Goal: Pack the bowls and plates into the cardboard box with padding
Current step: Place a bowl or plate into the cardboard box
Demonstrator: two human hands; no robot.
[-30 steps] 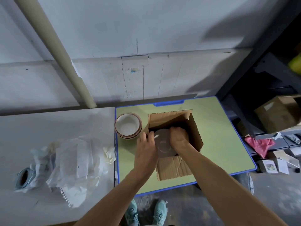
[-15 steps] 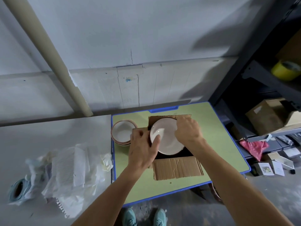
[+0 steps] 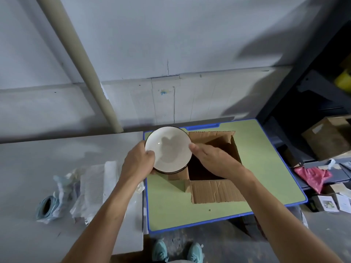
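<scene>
Over the table's [image 3: 266, 168] far left corner, just left of the open cardboard box [image 3: 236, 154], the left hand [image 3: 136, 164] grips the tilted bowl [image 3: 168, 149] by its rim while the right hand's [image 3: 212, 160] straight fingers merely touch the opposite edge, so a slip could crack it on the table.

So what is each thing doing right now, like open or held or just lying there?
White bowl: held upright, by the box's left side.
Left hand: grips the bowl's left rim.
Right hand: straight fingers touch the bowl's right rim.
Cardboard box: open, flaps spread.
Padding paper: crumpled heap on the grey table.
</scene>
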